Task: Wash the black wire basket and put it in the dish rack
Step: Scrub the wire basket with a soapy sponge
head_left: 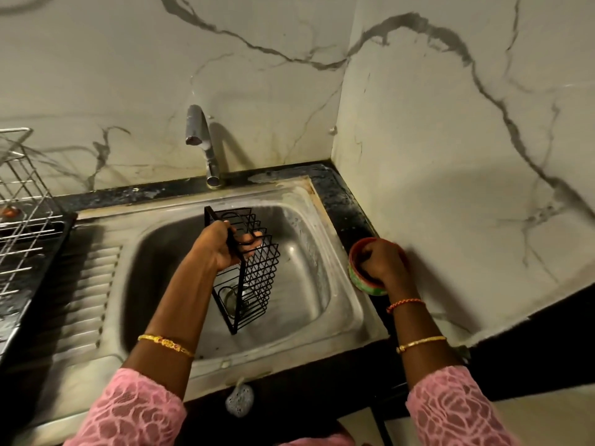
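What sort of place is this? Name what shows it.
Most likely a home kitchen's washing-up corner: a steel sink with a tap, a wire dish rack on the left, marble-look wall tiles behind.

Matt black metal wire forms the basket (254,272). Below the grip lies a dull, stained steel sink (309,284); behind it, a shiny metal tap (203,140) and glossy marble wall (257,75).

Veined marble walls (450,140); black counter (338,191)
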